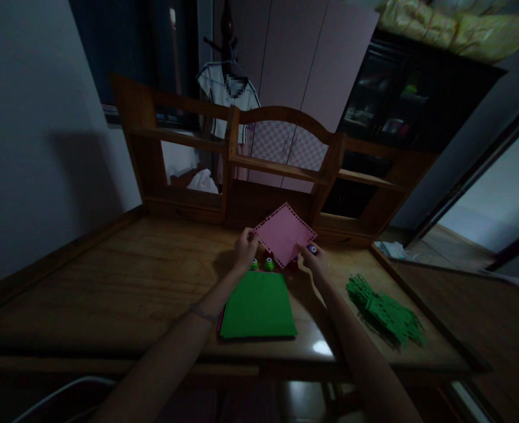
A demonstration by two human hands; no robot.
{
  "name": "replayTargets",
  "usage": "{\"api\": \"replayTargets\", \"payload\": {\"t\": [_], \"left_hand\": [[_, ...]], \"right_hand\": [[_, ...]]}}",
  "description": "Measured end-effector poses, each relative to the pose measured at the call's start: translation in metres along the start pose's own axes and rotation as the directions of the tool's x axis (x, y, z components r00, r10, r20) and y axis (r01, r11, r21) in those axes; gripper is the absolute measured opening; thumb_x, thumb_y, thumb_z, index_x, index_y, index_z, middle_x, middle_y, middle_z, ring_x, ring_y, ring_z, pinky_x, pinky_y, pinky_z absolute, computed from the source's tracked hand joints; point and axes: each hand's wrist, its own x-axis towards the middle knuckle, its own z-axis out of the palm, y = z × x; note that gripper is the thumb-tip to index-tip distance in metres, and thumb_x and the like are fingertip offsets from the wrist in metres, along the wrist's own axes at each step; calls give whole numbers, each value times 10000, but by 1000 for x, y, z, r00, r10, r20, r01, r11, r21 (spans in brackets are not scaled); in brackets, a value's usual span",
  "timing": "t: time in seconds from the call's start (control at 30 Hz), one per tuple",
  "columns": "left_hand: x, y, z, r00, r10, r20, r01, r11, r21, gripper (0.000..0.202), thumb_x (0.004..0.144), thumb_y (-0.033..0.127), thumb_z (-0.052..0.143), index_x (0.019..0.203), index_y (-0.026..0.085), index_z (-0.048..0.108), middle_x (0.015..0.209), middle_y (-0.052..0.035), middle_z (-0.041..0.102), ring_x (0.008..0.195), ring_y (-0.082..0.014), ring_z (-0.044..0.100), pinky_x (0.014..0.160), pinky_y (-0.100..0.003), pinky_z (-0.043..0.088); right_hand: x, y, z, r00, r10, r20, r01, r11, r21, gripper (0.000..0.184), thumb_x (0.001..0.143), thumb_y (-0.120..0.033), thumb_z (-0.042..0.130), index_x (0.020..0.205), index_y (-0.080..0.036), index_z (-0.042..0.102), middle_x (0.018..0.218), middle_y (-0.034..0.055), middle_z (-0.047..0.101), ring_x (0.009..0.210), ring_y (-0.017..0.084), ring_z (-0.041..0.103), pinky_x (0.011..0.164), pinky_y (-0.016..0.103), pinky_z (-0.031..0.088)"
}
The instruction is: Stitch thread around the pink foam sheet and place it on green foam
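Head view: pink sheet [282, 230] edged in holes

Left fingers [249, 235] and right fingers [304, 251] pinch it above the bench [153, 258]; its visible border looks nearly finished, green cutouts [385, 310] seem done, stacked green sheets [259, 305] look untouched

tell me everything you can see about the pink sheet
The pink sheet looks like thin paper or card, four-sided and plain in the middle, with a row of small dark dots, probably punched holes, along its edges. It is turned like a diamond, one corner pointing up, beyond the green stack. The left hand grips its left corner; the right hand grips it near the lower right edge. Whether its lower corner touches anything is too dim to tell.
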Motion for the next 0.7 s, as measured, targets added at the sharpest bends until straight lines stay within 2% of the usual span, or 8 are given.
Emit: {"api": "replayTargets", "payload": {"t": [0.5, 0.7], "left_hand": [[0, -1, 0, 1000, -1, -5, 1, 1000, 10, 154, 815, 341, 500, 861, 211, 569, 807, -8, 623, 753, -156, 583, 645, -240, 421], [0, 1, -1, 1000, -2, 7, 2, 1000, 13, 162, 818, 354, 500, 855, 212, 567, 784, -5, 616, 735, -156, 582, 630, -238, 416]], "right_hand": [[2, 3, -2, 1000, 8, 17, -9, 1000, 13, 363, 655, -524, 664, 702, -185, 543, 559, -48, 448, 454, 80, 373, 402, 200, 310], [3, 6, -1, 1000, 5, 19, -5, 1000, 4, 361, 661, -516, 665, 687, -185, 525, 551, -53, 415, 450, 77, 363, 388, 195, 300]]}}
